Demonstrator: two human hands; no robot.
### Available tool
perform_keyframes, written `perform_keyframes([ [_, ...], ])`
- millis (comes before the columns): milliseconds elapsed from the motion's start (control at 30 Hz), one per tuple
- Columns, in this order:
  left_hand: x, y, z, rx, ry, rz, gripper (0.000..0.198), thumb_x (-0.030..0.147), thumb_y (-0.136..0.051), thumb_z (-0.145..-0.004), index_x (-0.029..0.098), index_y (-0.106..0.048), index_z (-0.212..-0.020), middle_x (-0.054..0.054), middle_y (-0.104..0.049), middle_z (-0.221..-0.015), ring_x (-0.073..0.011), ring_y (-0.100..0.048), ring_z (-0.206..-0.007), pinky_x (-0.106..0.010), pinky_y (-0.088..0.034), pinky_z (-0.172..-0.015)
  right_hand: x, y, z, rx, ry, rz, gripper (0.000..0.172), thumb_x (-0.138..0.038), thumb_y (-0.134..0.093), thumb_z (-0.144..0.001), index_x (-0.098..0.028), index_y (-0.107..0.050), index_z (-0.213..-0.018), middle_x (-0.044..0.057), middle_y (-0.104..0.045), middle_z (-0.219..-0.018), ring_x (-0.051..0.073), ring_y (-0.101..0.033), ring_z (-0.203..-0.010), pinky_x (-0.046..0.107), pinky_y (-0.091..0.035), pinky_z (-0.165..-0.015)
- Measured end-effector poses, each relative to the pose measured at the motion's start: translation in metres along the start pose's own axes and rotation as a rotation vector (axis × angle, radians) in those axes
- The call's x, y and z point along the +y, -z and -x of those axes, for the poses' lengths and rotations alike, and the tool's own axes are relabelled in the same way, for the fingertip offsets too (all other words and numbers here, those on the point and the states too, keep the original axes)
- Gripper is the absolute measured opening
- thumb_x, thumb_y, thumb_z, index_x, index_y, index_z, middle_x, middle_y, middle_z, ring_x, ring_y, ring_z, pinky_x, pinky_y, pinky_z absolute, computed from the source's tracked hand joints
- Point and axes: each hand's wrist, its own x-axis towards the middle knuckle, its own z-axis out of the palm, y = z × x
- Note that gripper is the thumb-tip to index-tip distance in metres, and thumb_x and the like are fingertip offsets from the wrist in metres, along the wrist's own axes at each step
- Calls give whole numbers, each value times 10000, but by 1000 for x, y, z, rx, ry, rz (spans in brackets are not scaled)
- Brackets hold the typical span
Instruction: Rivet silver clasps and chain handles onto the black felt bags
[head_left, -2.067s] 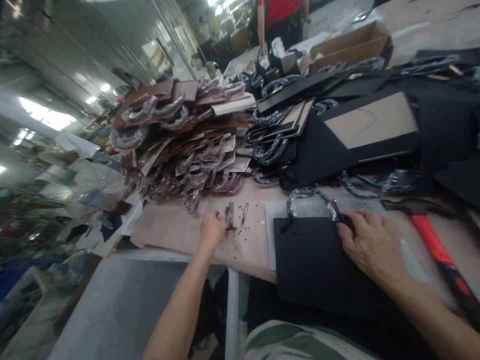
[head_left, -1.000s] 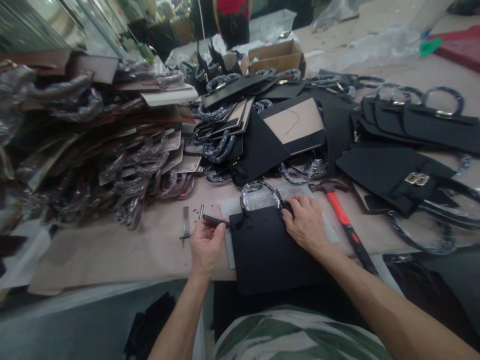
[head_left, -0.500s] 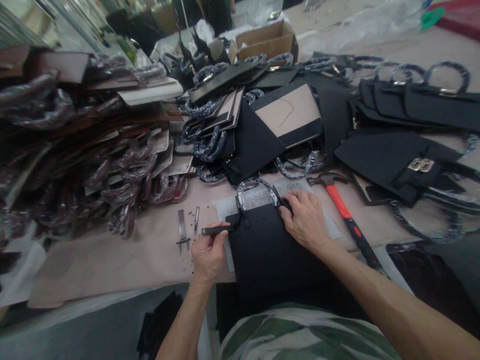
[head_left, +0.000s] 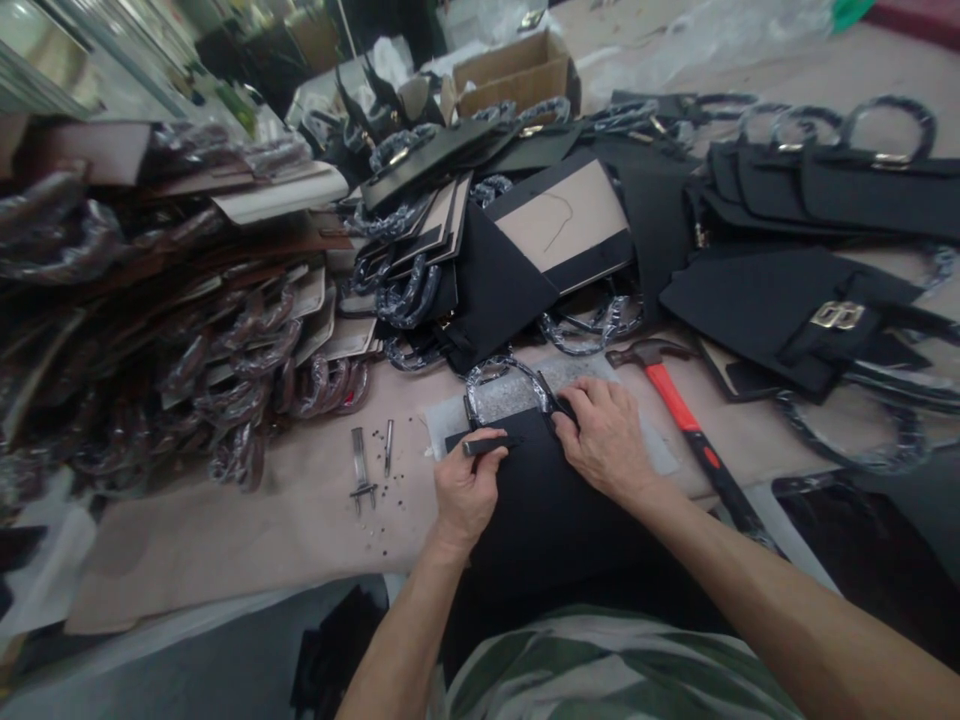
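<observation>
A black panel [head_left: 555,500] lies in front of me, partly on a pale sheet, with a plastic-wrapped handle [head_left: 504,362] at its far edge. My left hand [head_left: 469,485] is closed on a short dark tool [head_left: 486,444] held sideways over the panel's upper left part; its tip is hard to make out against the black. My right hand [head_left: 604,435] has its thumb and fingers closed at the right base of the handle, on a black strap [head_left: 551,395]. Its fingertips partly hide the strap.
A red-handled hammer [head_left: 679,405] lies right of my right hand. Left are a pronged metal tool [head_left: 361,465], a thin metal rod [head_left: 388,447] and small dark bits. Stacks of brown pieces [head_left: 247,340] and black pieces [head_left: 795,310] surround the far side, before a cardboard box [head_left: 517,80].
My left hand has moved right with the dark tool, from the panel's left edge to over the panel. My right hand stays at the handle's base. The view has shifted slightly.
</observation>
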Motion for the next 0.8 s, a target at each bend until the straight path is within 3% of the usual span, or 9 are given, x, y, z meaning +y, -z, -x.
perform_keyframes([
  [800,4,-12,3,20,-172,-155,118,165,-555,-957,170,-662,-1009,-57,-759,-928,-163,-740,-861,-274,-601,-808,1,2,0,-10,-4,32,253,-324,-557,-949,-165,-641,-1126,126,-596,-1184,310,-466,-1081,442,-350,-967],
])
